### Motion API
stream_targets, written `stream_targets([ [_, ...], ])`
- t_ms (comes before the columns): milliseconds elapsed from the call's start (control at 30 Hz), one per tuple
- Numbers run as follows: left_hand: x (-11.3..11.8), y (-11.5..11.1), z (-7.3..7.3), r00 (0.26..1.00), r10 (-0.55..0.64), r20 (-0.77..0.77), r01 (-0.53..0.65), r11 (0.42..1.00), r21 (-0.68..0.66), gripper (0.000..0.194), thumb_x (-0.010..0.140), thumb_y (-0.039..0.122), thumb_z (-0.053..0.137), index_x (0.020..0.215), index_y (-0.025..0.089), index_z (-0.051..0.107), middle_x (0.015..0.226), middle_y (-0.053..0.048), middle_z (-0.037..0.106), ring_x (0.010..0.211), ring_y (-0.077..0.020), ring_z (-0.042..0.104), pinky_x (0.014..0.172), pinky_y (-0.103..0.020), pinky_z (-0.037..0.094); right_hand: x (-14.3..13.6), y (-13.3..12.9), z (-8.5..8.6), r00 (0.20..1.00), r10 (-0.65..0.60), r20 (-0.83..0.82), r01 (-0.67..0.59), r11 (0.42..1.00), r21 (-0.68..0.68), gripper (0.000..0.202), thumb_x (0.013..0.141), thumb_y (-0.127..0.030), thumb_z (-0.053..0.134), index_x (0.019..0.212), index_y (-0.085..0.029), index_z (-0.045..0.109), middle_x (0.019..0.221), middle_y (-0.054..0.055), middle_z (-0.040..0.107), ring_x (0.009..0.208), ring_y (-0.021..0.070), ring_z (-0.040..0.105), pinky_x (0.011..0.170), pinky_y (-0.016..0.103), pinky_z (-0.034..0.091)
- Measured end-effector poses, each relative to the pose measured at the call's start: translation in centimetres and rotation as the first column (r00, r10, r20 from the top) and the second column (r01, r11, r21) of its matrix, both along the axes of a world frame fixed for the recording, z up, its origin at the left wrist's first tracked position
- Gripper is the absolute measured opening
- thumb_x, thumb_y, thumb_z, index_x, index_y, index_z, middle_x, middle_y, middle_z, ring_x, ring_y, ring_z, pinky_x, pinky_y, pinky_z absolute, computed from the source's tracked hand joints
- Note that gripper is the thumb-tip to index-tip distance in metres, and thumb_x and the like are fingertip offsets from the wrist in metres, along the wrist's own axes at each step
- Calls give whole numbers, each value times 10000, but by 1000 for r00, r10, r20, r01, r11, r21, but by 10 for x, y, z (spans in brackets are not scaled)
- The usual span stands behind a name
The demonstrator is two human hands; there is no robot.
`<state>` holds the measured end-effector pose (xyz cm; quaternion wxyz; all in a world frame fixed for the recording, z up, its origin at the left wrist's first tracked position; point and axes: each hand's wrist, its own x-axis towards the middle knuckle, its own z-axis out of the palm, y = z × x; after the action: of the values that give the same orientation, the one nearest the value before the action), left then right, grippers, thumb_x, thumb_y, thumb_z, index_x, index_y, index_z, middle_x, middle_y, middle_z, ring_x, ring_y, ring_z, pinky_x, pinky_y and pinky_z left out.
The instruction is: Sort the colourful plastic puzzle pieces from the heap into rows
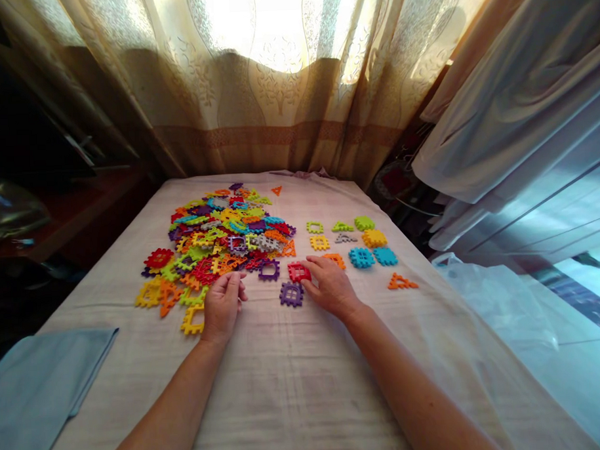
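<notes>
My right hand (330, 284) pinches a red square plastic building piece (296, 272) with a window grid, low over the sheet. Just below it lies a purple window piece (291, 294), and to its left a purple square frame (269, 271). My left hand (223, 305) rests at the near right edge of a big heap of colourful interlocking building pieces (231, 230). Its fingers are curled closed, and anything inside them is hidden. Beside that hand lies a yellow square frame (191, 321). An orange piece (335, 260) is partly covered by my right hand.
Small groups of sorted pieces lie right of the heap: a lime frame (314, 227), a yellow window piece (319, 243), blue pieces (361, 257) and an orange triangle (403, 282). A folded blue cloth (54, 371) lies at the left. Curtains (276, 101) hang behind the sheet-covered surface (296, 382).
</notes>
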<state>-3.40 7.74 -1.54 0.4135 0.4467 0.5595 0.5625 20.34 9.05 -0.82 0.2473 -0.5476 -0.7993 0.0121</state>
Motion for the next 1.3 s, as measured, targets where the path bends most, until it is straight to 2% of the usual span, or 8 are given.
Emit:
stream_targets([
  [133, 3, -3, -1, 984, -59, -168, 59, 998, -8, 394, 792, 528, 542, 877, 164, 668, 629, 22, 554, 478, -91, 508, 406, -182, 366, -9, 4, -3, 999, 34, 19, -32, 995, -94, 291, 837, -212, 604, 1114, -217, 694, 1211, 112, 649, 1095, 252, 598, 967, 407, 474],
  [333, 7, -8, 1, 889, -160, -428, 176, 984, -3, 370, 822, 489, 480, 817, 183, 686, 619, 17, 601, 528, -121, 563, 525, -221, 418, -14, 0, -5, 997, 39, -67, -48, 989, -140, 272, 862, -194, 568, 1096, -217, 705, 1211, 93, 648, 1103, 209, 598, 993, 347, 451],
  [533, 5, -7, -2, 887, -166, -430, 188, 982, 8, 374, 816, 499, 475, 826, 190, 685, 622, 16, 615, 515, -124, 556, 518, -222, 417, -8, -3, 2, 999, -7, 39, 15, 978, -210, 191, 852, -178, 559, 958, -198, 716, 1277, 101, 615, 1153, 217, 575, 1003, 346, 436],
  [600, 4, -8, -3, 893, -169, -418, 191, 982, 11, 379, 814, 504, 475, 834, 189, 685, 628, 14, 617, 510, -122, 548, 507, -220, 415, -7, 0, 8, 996, 3, 93, 18, 972, -233, 248, 838, -180, 566, 1053, -204, 687, 1339, 95, 575, 1190, 217, 552, 1017, 353, 423],
  [700, 2, -9, -6, 903, -178, -392, 197, 980, 9, 385, 813, 513, 481, 848, 188, 685, 640, 8, 622, 521, -126, 556, 500, -218, 421, -8, 7, 17, 984, 62, 164, -15, 963, -270, 523, 793, -176, 593, 1312, -226, 543, 1403, 86, 529, 1210, 233, 535, 1012, 370, 421],
  [767, 0, -11, -7, 909, -183, -374, 201, 980, 8, 388, 810, 519, 492, 852, 185, 684, 643, 3, 624, 530, -128, 565, 502, -219, 432, -11, 11, 23, 969, 122, 213, -52, 950, -308, 585, 776, -186, 599, 1349, -259, 508, 1375, 68, 559, 1177, 241, 553, 979, 367, 436],
  [1033, -2, -15, -7, 916, -198, -350, 213, 977, 4, 388, 798, 528, 517, 848, 180, 681, 639, 0, 624, 532, -133, 573, 499, -222, 449, -13, 22, 35, 915, 145, 377, -17, 947, -321, 447, 778, -325, 610, 1217, -242, 601, 1158, 98, 658, 1009, 231, 622, 796, 299, 466],
  [1300, -1, -15, -8, 915, -190, -357, 205, 979, 6, 390, 804, 528, 509, 860, 187, 689, 635, 4, 618, 541, -133, 581, 503, -219, 450, 8, 32, 38, 880, 133, 455, -14, 967, -256, 466, 768, -281, 640, 1230, -223, 612, 1200, 118, 655, 1141, 289, 549, 935, 412, 427],
])
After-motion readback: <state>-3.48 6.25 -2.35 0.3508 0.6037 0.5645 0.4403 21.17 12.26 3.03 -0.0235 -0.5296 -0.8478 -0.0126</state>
